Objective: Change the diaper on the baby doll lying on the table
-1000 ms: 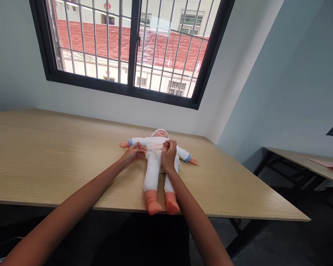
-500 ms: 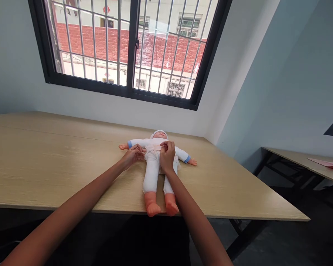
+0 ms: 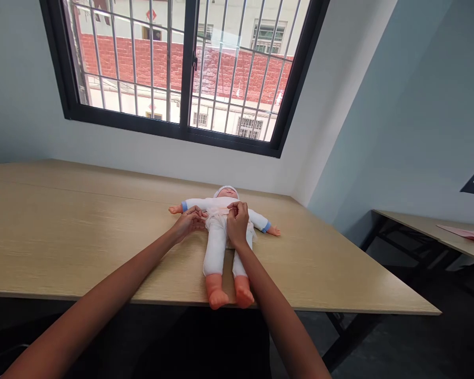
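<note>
A baby doll (image 3: 215,242) in white clothes with blue cuffs and a white cap lies on its back on the wooden table (image 3: 102,237), arms spread, feet at the front edge. Thin pale fabric (image 3: 220,211) lies around its waist. At the doll's waist, on the left side, my left hand (image 3: 190,221) has its fingers closed at the edge of the fabric. My right hand (image 3: 238,221) is over the doll's belly, fingertips pinched on something too small to make out.
Behind the table is a wall with a barred, black-framed window (image 3: 181,129). At the right stands another table (image 3: 414,221) with a pink cloth (image 3: 467,233) on it.
</note>
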Demonstrator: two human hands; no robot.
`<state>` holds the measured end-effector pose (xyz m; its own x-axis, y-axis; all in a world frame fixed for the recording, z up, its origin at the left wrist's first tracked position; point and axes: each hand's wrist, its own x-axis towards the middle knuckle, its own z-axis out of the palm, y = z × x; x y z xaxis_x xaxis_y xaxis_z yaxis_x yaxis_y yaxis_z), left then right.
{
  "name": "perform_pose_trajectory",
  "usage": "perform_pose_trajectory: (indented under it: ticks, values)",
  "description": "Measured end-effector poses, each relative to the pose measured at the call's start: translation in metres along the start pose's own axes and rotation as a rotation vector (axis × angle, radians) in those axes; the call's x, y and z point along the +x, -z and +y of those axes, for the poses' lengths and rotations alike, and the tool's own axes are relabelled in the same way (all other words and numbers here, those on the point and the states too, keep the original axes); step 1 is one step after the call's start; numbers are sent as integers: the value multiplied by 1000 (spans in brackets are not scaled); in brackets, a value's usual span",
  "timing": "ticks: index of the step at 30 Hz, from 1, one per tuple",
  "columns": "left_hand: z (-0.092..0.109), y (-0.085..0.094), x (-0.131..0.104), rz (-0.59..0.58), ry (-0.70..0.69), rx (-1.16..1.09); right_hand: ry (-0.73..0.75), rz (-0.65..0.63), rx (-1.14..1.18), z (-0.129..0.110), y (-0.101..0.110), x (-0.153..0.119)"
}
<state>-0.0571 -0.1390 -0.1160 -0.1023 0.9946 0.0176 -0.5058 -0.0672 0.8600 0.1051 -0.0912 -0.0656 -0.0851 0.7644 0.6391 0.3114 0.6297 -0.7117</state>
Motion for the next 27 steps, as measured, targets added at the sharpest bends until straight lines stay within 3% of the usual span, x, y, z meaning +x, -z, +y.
perform_pose_trajectory:
  ticks: [9,14,18,27]
  values:
    - [-1,0,0,-13,-9,-7,29,-27,-33,2,0,-1]
    - [1,-1,-2,-40,-25,-31,245,-343,-99,-2,-2,-6]
    - [4,-6,-5,-46,-56,-44,286,-526,-121,-4,-3,-8]
    - [4,-9,-6,-58,-62,30,271,-543,-82,-3,-3,-8]
